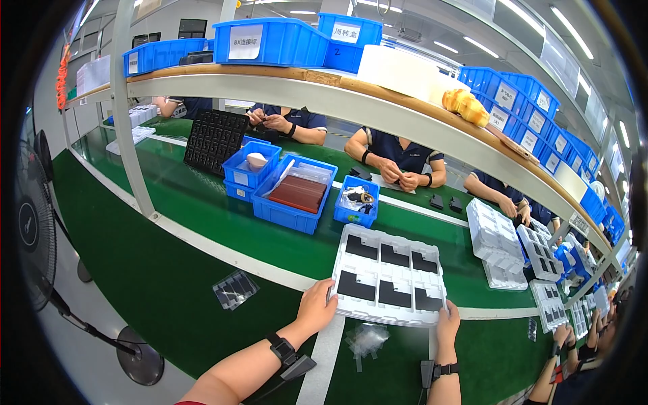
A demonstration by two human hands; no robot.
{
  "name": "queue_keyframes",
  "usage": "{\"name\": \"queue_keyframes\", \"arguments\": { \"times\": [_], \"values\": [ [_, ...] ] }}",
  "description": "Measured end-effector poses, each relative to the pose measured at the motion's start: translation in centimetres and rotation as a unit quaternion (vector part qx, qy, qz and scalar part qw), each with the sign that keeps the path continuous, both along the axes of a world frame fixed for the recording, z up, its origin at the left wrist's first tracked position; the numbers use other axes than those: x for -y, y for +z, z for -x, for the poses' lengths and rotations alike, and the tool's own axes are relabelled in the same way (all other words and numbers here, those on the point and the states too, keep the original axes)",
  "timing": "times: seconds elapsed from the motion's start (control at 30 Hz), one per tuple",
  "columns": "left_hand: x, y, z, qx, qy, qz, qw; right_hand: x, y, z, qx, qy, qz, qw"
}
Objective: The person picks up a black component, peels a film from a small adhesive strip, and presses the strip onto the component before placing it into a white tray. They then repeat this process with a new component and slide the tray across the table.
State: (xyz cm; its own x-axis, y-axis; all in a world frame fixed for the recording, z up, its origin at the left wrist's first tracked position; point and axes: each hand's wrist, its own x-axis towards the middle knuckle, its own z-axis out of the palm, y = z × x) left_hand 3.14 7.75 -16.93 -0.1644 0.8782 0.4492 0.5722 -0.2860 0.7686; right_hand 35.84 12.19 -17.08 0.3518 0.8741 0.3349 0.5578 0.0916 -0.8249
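Note:
A white plastic tray (376, 310) with several compartments lies before me, tilted slightly across the bench's pale strip. Each compartment holds a flat black L-shaped piece (356, 286). My left hand (316, 303) grips the tray's near left corner, fingers curled at its edge. At the near right corner, my right hand (448, 323) holds the tray's side, with part of its fingers hidden behind the rim. Just below the tray sits a heap of clear plastic film scraps (368, 339). Left of my left hand lies a clear bag with dark pieces (235, 290).
Blue bins with brown sheets (297, 194) and small parts (358, 199) stand beyond the tray. White tray stacks (496, 236) are at right. A shelf (304, 75) with blue boxes crosses above. Co-workers (405, 162) sit opposite. A fan (30, 226) stands at left.

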Motion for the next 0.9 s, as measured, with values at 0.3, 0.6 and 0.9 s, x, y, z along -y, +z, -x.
{"name": "queue_keyframes", "arguments": {
  "times": [0.3, 0.6, 0.9],
  "values": [
    [-0.08, -0.22, 0.05, 0.0, 0.002, -0.007, 1.0, 0.04, 0.13, 0.08, 0.001, 0.005, 0.0, 1.0],
    [-0.07, -0.17, 0.02, 0.002, 0.0, -0.005, 1.0, 0.06, 0.12, 0.08, -0.001, 0.001, 0.005, 1.0],
    [-0.01, 0.01, -0.01, 0.004, 0.001, 0.0, 1.0, 0.18, 0.47, 0.34, -0.001, 0.0, 0.009, 1.0]
  ]
}}
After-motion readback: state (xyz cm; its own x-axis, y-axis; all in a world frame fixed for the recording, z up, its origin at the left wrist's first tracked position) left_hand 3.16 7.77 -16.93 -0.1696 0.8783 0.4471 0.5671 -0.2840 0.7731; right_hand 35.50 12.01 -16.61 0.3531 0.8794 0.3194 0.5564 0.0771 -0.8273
